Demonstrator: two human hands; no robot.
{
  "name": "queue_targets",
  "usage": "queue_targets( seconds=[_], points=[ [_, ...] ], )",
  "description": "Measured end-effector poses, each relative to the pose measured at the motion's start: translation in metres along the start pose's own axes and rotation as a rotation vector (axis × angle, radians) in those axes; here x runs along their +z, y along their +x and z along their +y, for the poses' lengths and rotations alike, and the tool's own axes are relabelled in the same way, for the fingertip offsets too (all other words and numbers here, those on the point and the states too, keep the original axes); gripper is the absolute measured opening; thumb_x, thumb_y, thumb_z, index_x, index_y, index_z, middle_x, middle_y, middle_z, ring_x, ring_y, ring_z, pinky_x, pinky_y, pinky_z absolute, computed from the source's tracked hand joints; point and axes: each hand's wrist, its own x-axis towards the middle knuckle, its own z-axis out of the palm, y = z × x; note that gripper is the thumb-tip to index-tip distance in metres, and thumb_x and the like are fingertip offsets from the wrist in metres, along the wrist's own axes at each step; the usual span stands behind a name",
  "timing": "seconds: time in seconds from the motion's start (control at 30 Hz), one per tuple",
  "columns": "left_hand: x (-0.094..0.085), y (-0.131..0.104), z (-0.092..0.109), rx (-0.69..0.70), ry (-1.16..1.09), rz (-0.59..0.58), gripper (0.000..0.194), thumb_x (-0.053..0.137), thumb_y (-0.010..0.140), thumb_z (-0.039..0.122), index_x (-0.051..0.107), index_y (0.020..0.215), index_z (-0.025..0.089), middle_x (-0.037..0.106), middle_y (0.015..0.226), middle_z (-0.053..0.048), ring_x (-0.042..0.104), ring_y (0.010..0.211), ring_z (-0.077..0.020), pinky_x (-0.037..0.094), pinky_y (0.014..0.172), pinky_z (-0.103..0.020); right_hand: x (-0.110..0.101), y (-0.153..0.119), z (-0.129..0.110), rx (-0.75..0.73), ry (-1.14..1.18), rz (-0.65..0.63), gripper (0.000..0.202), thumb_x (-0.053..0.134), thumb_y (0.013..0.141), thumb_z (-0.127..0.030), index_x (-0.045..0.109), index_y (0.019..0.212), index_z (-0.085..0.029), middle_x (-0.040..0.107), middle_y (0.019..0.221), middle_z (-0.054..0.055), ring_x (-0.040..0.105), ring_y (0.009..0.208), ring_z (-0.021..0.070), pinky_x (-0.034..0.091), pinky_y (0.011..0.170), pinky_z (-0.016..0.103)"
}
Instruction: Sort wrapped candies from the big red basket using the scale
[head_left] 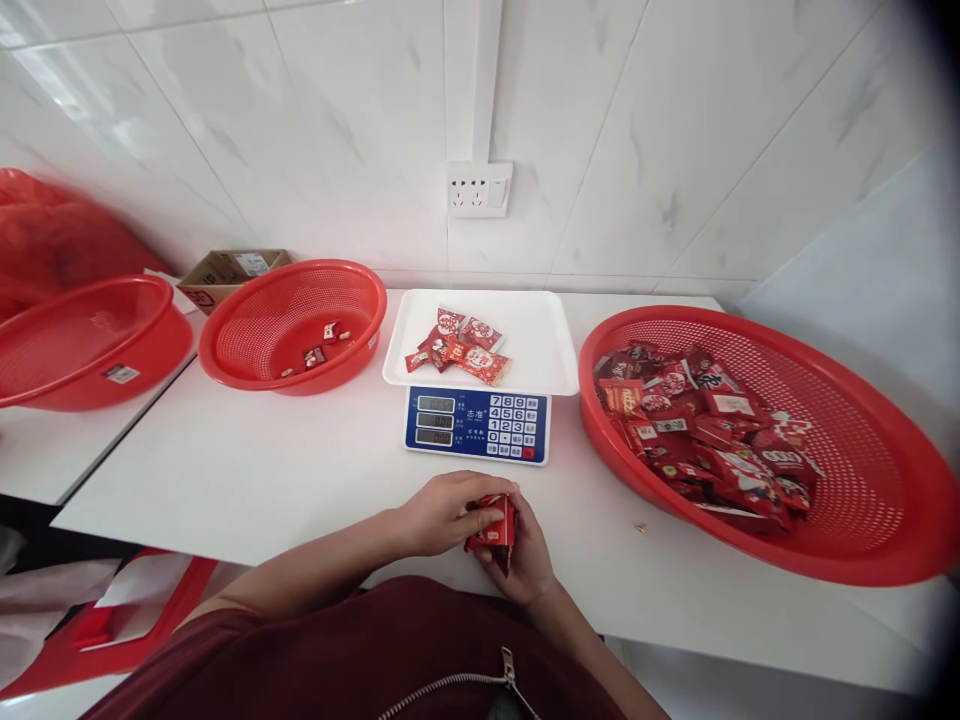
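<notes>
In front of my body, both hands are closed around a small bunch of shiny red snack packets. My left hand grips them from the left, its thumb lying across the front. Fingers of my right hand wrap the right side and underneath; how many packets are held is hidden. Just beyond my hands stands a blue-fronted digital scale with a keypad and displays. Several red wrapped snack packets lie loosely together on its white weighing tray.
At the right, a large red basket holds many red packets. Left of the scale, another red basket contains a few small pieces. Further left are a cardboard box, a third red basket and a red plastic bag. A socket is on the tiled wall.
</notes>
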Motion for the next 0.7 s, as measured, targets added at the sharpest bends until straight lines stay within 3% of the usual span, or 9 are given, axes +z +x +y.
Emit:
queue_targets(
  seconds=[0.07,0.23,0.3,0.47,0.7],
  points=[
    [0.004,-0.001,-0.002,-0.061,-0.053,0.075,0.03,0.046,0.087,0.025,0.054,0.116,0.023,0.064,0.106,-0.005,0.06,0.093,-0.0172,0.049,0.082,-0.03,0.0,0.0,-0.001,0.015,-0.003,-0.037,0.035,0.055,0.08,-0.047,0.063,0.087,-0.014,0.068,0.068,0.003,0.062,0.048,0.0125,0.048,0.034,0.019],
    [0.007,-0.003,-0.003,-0.219,-0.419,0.184,0.035,0.043,0.089,0.027,0.043,0.124,0.024,0.063,0.106,-0.007,0.065,0.075,-0.0145,0.051,0.049,-0.02,0.004,-0.002,-0.004,0.044,0.031,-0.164,0.037,0.055,0.08,-0.05,0.059,0.099,-0.019,0.069,0.081,0.003,0.068,0.067,0.0182,0.055,0.046,0.026],
    [0.005,-0.003,-0.001,-0.197,-0.426,0.205,0.031,0.043,0.088,0.026,0.047,0.118,0.021,0.064,0.103,-0.008,0.066,0.078,-0.0153,0.053,0.053,-0.021,0.004,-0.002,-0.004,0.047,0.04,-0.166,0.037,0.054,0.081,-0.05,0.059,0.1,-0.019,0.07,0.084,0.004,0.068,0.072,0.0189,0.057,0.052,0.03],
    [0.003,-0.004,0.001,-0.068,-0.196,0.209,0.027,0.048,0.086,0.023,0.05,0.113,0.021,0.065,0.103,-0.006,0.063,0.093,-0.016,0.052,0.081,-0.029,0.0,-0.001,-0.002,0.08,0.019,-0.119,0.043,0.05,0.082,-0.054,0.061,0.094,-0.014,0.071,0.082,0.007,0.068,0.072,0.0189,0.056,0.062,0.033],
    [0.0,-0.003,0.006,-0.094,-0.068,0.178,0.015,0.049,0.084,0.021,0.057,0.097,0.02,0.066,0.097,-0.004,0.062,0.088,-0.0146,0.048,0.08,-0.026,0.0,-0.002,0.0,0.05,-0.038,-0.134,0.042,0.051,0.08,-0.055,0.062,0.094,-0.018,0.071,0.085,0.006,0.067,0.077,0.0194,0.051,0.078,0.043]
  ],
)
